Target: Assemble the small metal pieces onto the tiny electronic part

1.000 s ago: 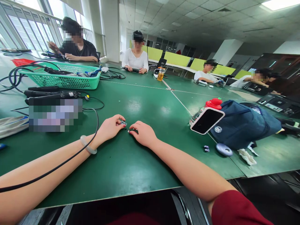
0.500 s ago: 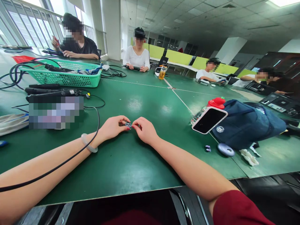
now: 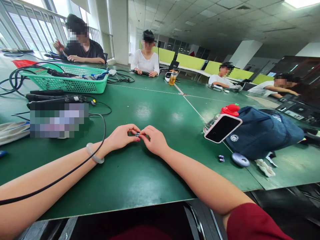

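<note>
My left hand point(image 3: 121, 136) and my right hand point(image 3: 155, 140) meet over the green table point(image 3: 140, 173), fingertips pinched from both sides on one small dark part point(image 3: 137, 134) with a bit of metal on it. The part is held just above the tabletop. A pale bangle point(image 3: 93, 154) sits on my left wrist, and a black cable point(image 3: 75, 166) runs across my left forearm. My right arm ends in a dark red sleeve at the lower right.
A phone point(image 3: 222, 128) leans on a red-capped bottle point(image 3: 228, 110) beside a navy bag point(image 3: 262, 133). A small dark piece point(image 3: 220, 158) and a round blue case point(image 3: 240, 160) lie near the bag. A green basket point(image 3: 67, 81) and black cables sit far left. Several people work across the table.
My hands have come together: a second ago each pinched its own small piece a little apart, and now both sets of fingertips hold one small part between them, slightly raised.
</note>
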### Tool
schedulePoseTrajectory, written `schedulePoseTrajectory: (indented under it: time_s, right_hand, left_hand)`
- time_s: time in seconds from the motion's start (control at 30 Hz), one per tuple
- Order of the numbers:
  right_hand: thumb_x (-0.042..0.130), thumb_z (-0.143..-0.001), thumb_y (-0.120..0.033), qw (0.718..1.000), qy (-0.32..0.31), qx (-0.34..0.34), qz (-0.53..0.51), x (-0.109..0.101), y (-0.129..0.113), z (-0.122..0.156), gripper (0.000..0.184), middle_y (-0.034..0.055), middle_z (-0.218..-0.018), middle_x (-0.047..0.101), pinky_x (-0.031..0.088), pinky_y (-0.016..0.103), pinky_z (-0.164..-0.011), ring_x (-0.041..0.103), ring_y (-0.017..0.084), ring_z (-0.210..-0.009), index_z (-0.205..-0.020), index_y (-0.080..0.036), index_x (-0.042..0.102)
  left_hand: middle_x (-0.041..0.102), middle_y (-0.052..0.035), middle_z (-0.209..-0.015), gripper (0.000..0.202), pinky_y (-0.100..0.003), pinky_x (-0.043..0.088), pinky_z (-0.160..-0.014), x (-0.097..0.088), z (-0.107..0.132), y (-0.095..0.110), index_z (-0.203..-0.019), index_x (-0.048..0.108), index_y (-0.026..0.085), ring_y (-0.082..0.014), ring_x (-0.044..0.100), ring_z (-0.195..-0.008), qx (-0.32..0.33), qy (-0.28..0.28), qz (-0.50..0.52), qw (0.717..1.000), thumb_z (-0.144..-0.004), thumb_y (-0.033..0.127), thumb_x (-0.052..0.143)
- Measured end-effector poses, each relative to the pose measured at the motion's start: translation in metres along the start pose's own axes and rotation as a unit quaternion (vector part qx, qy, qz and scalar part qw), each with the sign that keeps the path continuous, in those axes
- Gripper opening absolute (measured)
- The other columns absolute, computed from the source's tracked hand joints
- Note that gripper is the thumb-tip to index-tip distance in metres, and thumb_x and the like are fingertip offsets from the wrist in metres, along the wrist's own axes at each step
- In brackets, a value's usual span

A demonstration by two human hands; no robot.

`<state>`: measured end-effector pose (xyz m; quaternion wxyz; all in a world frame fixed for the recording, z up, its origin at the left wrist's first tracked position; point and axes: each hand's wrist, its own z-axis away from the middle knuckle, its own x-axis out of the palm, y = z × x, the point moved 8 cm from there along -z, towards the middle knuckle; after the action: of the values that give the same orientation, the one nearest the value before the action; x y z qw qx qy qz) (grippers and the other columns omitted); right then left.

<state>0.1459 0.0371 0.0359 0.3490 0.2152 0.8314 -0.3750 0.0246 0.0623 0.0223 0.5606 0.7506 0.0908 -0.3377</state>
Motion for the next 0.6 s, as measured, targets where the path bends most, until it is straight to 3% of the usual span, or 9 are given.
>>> schedulePoseTrajectory:
  time_s: [0.23, 0.37, 0.6]
  right_hand:
    - [0.057, -0.088, -0.024, 1.000, 0.019, 0.006, -0.017, -0.002, 0.004, 0.000, 0.010, 0.0009, -0.088, 0.061, 0.041, 0.022, -0.069, 0.054, 0.010, -0.073, -0.086, -0.020, 0.066]
    - [0.057, -0.088, -0.023, 0.999, 0.030, 0.022, -0.010, -0.004, 0.007, 0.000, 0.011, 0.0008, -0.087, 0.062, 0.041, 0.022, -0.069, 0.055, 0.011, -0.074, -0.088, -0.020, 0.067]
    - [0.059, -0.088, -0.029, 0.994, -0.056, 0.035, 0.089, 0.018, 0.015, -0.002, 0.018, 0.0027, -0.099, 0.061, 0.044, 0.025, -0.074, 0.057, 0.012, -0.081, -0.098, -0.022, 0.071]
  left_hand:
    - [0.070, 0.0009, -0.087, 0.029, -0.030, 0.049, -0.081, 0.000, 0.001, 0.003, -0.093, 0.065, 0.022, -0.0173, 0.065, -0.083, 0.005, -0.004, -0.009, 1.000, -0.068, 0.037, 0.068]
    - [0.071, 0.0001, -0.090, 0.029, -0.030, 0.048, -0.081, -0.006, 0.001, 0.001, -0.093, 0.066, 0.023, -0.0188, 0.065, -0.086, -0.016, 0.026, -0.051, 0.998, -0.070, 0.040, 0.068]
    - [0.071, -0.0026, -0.089, 0.031, -0.030, 0.047, -0.076, -0.022, -0.002, -0.024, -0.093, 0.065, 0.021, -0.0210, 0.065, -0.086, -0.096, 0.089, -0.137, 0.982, -0.069, 0.040, 0.068]
